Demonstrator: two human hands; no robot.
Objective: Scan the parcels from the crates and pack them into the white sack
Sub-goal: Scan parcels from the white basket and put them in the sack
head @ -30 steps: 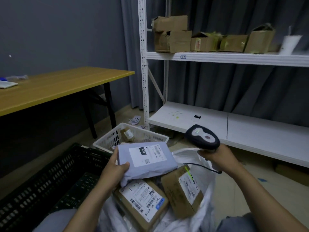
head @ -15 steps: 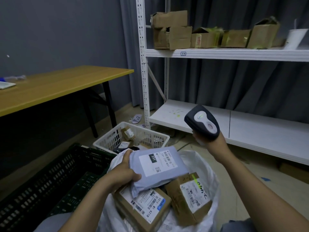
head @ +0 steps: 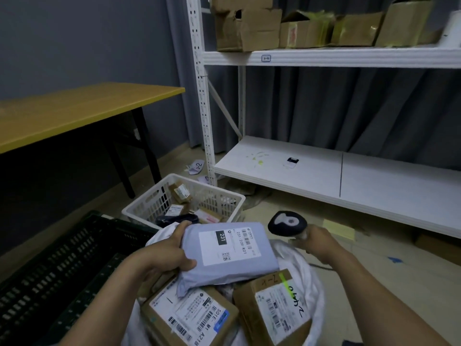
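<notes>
The white sack (head: 305,268) sat open right in front of the person, so I'll place everything off that. Over its mouth, the left hand (head: 164,255) had a grey poly mailer (head: 224,253) pinched by its left edge, thumb on top and fingers curled underneath, label facing up with "231" printed in a black box. The mailer was resting partly on a cardboard box (head: 192,318) already in the sack, one with a white shipping label and a small blue sticker. A second cardboard box (head: 272,308) with a green highlighter stripe and handwriting was wedged in the sack's right side.

Just above the sack's right rim, the right hand (head: 319,243) was wrapped tight around the grip of a handheld barcode scanner (head: 287,223), its head aimed toward the mailer; it was a bit blurry.

Behind the sack was a white plastic basket (head: 149,208) with a few small parcels in it, and to the sack's left a black crate (head: 62,265).
</notes>
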